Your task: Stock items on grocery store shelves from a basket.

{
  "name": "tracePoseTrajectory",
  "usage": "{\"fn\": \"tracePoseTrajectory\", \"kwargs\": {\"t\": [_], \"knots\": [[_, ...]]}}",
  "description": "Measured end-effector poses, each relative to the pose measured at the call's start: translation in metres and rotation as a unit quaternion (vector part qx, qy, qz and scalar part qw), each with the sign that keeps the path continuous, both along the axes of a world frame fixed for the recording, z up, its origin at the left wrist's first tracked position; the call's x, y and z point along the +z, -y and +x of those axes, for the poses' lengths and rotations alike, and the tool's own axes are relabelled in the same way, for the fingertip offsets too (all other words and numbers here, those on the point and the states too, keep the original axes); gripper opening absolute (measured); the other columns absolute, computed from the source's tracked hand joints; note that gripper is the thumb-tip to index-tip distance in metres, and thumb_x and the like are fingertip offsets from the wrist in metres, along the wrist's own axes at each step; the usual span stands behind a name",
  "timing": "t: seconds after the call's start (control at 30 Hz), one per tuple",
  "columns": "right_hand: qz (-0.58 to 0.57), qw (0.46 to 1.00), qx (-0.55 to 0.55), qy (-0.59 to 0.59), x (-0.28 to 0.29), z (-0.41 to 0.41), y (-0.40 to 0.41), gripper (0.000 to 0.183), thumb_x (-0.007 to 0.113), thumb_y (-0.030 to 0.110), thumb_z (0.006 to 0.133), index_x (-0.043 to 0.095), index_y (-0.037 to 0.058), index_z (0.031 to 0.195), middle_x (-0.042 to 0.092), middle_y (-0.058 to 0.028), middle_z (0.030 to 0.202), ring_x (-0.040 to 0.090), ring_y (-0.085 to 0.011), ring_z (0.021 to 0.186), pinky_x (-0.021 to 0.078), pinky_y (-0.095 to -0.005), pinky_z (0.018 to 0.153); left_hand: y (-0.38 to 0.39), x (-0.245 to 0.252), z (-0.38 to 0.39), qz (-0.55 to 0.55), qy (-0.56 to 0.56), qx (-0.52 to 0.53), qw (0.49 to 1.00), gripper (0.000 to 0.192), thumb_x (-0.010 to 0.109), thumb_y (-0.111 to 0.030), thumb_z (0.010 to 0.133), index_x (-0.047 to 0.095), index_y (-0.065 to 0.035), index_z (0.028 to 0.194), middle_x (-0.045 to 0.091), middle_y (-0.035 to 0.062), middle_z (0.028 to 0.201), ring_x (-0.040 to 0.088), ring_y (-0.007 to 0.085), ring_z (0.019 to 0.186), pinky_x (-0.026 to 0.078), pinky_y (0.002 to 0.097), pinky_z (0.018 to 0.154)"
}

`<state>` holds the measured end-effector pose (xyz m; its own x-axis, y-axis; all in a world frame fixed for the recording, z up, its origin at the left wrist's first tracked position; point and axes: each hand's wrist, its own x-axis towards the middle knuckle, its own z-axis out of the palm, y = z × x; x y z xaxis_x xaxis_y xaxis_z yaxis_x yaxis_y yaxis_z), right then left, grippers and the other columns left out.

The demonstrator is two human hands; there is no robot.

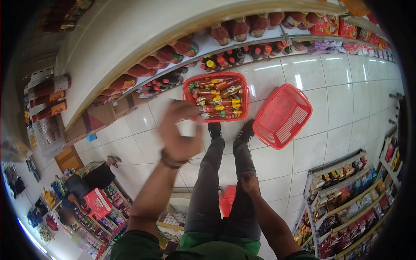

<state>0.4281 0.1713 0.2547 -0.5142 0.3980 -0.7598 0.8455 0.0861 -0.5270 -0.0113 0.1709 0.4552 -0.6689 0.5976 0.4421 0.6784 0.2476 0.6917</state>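
My left hand (180, 135) is raised and blurred, its fingers curved apart from the thumb with nothing seen between them. It overlaps the left front corner of a red plastic shopping basket (247, 97) in the view. Inside that basket lie several sauce bottles (213, 92), many with yellow caps and some with green. My right hand (250, 182) is closed against the right leg of my dark trousers (244, 159); its fingertips are partly hidden. A second red basket (282, 117), holding nothing, sits on the tiled floor to the right of my shoes.
Beyond the baskets runs a shelf (208, 48) of large red bottles, with small dark bottles (256, 52) below. A rack of packets (344, 195) stands at lower right. Another red container (229, 198) shows between my legs. A person (87, 185) with a red box is at left.
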Motion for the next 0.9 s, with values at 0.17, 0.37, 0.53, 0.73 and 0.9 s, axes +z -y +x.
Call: {"fn": "tracePoseTrajectory", "kwargs": {"t": [0.17, 0.37, 0.53, 0.73, 0.9], "knots": [[-0.012, 0.999, 0.000, 0.033, 0.005, -0.039, 0.054, 0.014, 0.070, 0.014, 0.083, 0.069, 0.0080, 0.096, 0.073, -0.0165, 0.086, 0.072, -0.0377, 0.089, 0.0572, -0.0482, 0.074, 0.137, -0.299, 0.017, -0.409, 0.192, 0.101, 0.886, 0.037, 0.069, -0.002, 0.083, 0.064, -0.0026, 0.119, 0.069, 0.0177, 0.110, 0.069, 0.0360, 0.095, 0.056, 0.0424, 0.087], [0.053, 0.997, 0.023, 0.054, 0.014, -0.036, 0.047, 0.024, 0.073, 0.022, 0.079, 0.068, 0.0104, 0.100, 0.072, -0.0061, 0.089, 0.068, -0.0327, 0.094, 0.0556, -0.0434, 0.080, 0.108, -0.430, 0.035, -0.579, 0.068, -0.119, 0.804, 0.055, 0.067, -0.011, 0.085, 0.055, -0.0050, 0.139, 0.057, 0.0149, 0.138, 0.051, 0.0369, 0.129, 0.046, 0.0470, 0.108], [0.132, 0.989, 0.061, 0.031, 0.060, -0.074, 0.039, 0.044, 0.074, 0.026, 0.079, 0.061, 0.0104, 0.119, 0.062, -0.0203, 0.115, 0.056, -0.0436, 0.115, 0.0459, -0.0559, 0.097, 0.125, -0.424, 0.017, -0.533, -0.083, -0.034, 0.841, 0.057, 0.069, -0.014, 0.084, 0.053, -0.0041, 0.138, 0.056, 0.0167, 0.136, 0.055, 0.0387, 0.121, 0.048, 0.0488, 0.103], [0.109, 0.959, 0.137, 0.223, 0.084, -0.053, 0.049, 0.090, 0.073, 0.044, 0.079, 0.035, 0.0114, 0.154, 0.047, -0.0307, 0.139, 0.042, -0.0524, 0.132, 0.0355, -0.0680, 0.107, 0.110, -0.241, 0.063, -0.137, 0.202, 0.052, 0.968, 0.040, 0.061, -0.016, 0.098, 0.052, 0.0018, 0.133, 0.056, 0.0235, 0.128, 0.055, 0.0415, 0.122, 0.046, 0.0469, 0.104], [0.101, 0.968, 0.112, 0.202, 0.049, -0.083, 0.047, 0.084, 0.070, 0.043, 0.081, 0.039, 0.0102, 0.151, 0.050, -0.0294, 0.137, 0.048, -0.0499, 0.127, 0.0435, -0.0659, 0.101, 0.048, -0.048, 0.022, 0.322, 0.090, -0.016, 0.942, 0.051, 0.070, -0.007, 0.093, 0.046, -0.0034, 0.137, 0.057, 0.0247, 0.132, 0.059, 0.0375, 0.124, 0.050, 0.0460, 0.105]]}}
